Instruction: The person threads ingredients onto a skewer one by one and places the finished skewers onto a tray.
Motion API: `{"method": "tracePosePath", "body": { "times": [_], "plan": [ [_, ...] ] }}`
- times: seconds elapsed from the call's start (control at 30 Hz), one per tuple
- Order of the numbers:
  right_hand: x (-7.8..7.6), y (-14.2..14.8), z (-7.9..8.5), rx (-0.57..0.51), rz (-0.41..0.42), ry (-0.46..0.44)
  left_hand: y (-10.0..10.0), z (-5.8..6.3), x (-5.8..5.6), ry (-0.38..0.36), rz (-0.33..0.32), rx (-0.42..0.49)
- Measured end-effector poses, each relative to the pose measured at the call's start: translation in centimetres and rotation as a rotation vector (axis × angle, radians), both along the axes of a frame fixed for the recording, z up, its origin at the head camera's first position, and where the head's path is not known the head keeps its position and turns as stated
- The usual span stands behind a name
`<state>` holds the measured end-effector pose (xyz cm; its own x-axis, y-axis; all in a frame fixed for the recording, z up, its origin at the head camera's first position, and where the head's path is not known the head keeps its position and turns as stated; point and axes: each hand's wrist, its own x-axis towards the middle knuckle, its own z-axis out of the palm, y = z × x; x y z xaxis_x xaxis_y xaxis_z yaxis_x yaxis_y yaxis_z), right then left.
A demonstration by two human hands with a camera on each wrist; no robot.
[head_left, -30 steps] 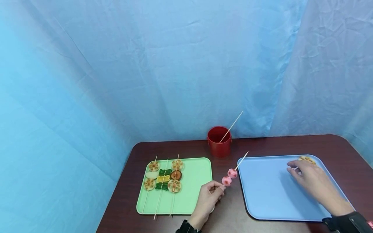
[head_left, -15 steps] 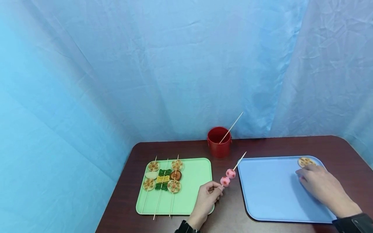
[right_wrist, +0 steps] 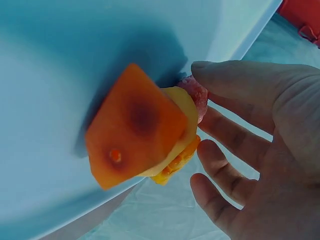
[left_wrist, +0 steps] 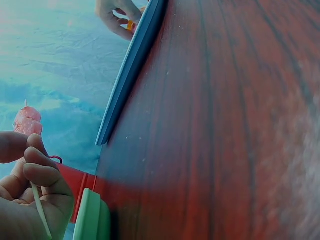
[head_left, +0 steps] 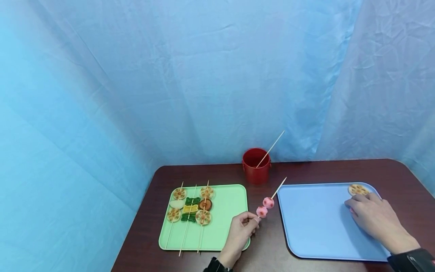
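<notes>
My left hand (head_left: 239, 234) pinches a wooden skewer (head_left: 279, 187) that carries two pink balls (head_left: 261, 211), its bare tip slanting up to the right; the left wrist view shows the stick's lower end (left_wrist: 41, 210) crossing the palm. Over the blue tray (head_left: 316, 226), my right hand (head_left: 375, 219) has its thumb and forefinger around a pink ball (right_wrist: 196, 97). Beside that ball lie an orange flat piece (right_wrist: 137, 125), a pale yellow piece (right_wrist: 182, 107) and an orange-yellow piece (right_wrist: 175, 162). In the head view the hand hides most of these. A lotus root slice (head_left: 358, 189) lies beyond the fingers.
A green tray (head_left: 227, 196) on the left bears three loaded skewers with lotus slices, a mushroom (head_left: 205, 204) and green and yellow pieces. Behind, a red bucket (head_left: 256, 175) holds one bare skewer (head_left: 273, 145). Blue cloth (head_left: 217, 83) hangs behind the dark table (head_left: 136, 241).
My right hand has moved right and toward me over the blue tray, uncovering the lotus slice, and reached the food pieces. The left hand with its skewer has shifted slightly left.
</notes>
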<state>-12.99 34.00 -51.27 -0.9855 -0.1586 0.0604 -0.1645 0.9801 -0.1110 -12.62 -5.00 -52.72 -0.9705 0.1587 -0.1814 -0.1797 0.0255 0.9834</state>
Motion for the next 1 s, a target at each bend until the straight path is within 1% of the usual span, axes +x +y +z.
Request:
{"method": "tracePosePath", "body": {
  "times": [0.2,0.37,0.47,0.67,0.77,0.87,1.0],
  "plan": [
    [-0.1,-0.3,0.2,0.016,-0.023,-0.019,0.0,-0.1,0.0,0.004,0.007,-0.006],
    [-0.3,-0.4,0.1,0.010,-0.028,0.029,0.0,-0.1,0.0,0.002,0.005,-0.001],
    [-0.3,-0.5,0.2,-0.053,-0.012,0.062,0.0,0.0,0.0,0.000,0.002,0.005],
    [-0.2,-1.4,0.5,-0.222,0.011,0.074,0.0,0.0,0.0,-0.001,0.002,0.007],
    [-0.2,-2.2,0.7,-0.269,0.012,0.070,-0.1,0.0,0.1,-0.001,0.001,0.008],
    [-0.3,-3.0,1.0,-0.311,0.001,0.044,-0.1,0.0,0.1,0.001,-0.001,0.012],
    [-0.4,-3.8,0.9,-0.351,0.005,0.066,-0.1,-0.1,0.1,0.001,-0.003,0.011]
  ]
}}
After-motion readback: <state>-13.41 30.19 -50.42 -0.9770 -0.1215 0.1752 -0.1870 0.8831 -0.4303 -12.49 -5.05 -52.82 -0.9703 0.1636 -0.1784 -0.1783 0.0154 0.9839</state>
